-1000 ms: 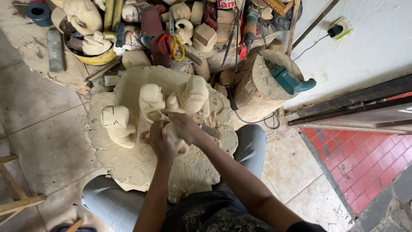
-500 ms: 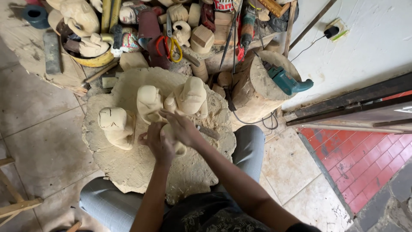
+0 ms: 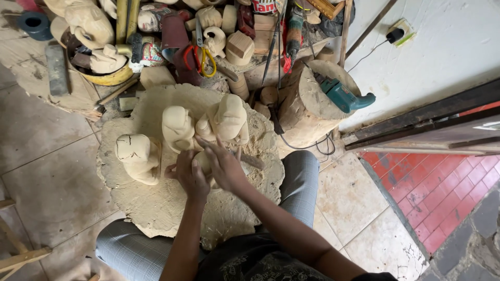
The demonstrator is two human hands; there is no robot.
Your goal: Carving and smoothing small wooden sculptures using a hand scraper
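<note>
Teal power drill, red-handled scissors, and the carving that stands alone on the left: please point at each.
Teal power drill [image 3: 341, 94], head view, on its body.
Red-handled scissors [image 3: 194, 54], head view, on a handle loop.
Lone carving [image 3: 136, 156], head view, on its side.

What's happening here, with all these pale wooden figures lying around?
A person sits on the tiled floor at a wide, flat wooden slab, with both hands on a small pale carving. The left hand grips it from the side while the right hand rests over it. Three unfinished wooden figures stand on the slab. A teal power drill lies on a stump beyond.

A red-and-white labelled can [image 3: 264, 6] stands at the top edge.
</note>
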